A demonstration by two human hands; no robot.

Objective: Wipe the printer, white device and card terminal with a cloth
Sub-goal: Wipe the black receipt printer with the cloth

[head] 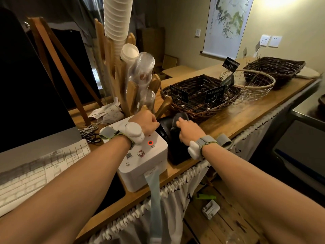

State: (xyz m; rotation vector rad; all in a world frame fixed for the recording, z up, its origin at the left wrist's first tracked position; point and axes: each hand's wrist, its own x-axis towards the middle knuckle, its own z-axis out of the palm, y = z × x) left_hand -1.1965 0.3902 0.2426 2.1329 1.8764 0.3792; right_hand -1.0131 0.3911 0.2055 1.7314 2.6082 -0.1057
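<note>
Writing on the black sign cards (179,93) is unreadable.

White device (142,155): boxy, rounded corners, sits flat at the near edge of the worktop (237,117). It lies under and nearer than the left grip (147,123), whose wrist lies over its far right corner. Red ring light is lit on top, with cartoon stickers and a QR sticker nearer. A pale paper strip hangs from the front slot.

Printer (175,148): black, curved top, just right of the white device, under the right grip (189,132).

Cloth (179,118): dark grey, bunched on the printer's far top, pressed under the right grip's curled fingers.
</note>
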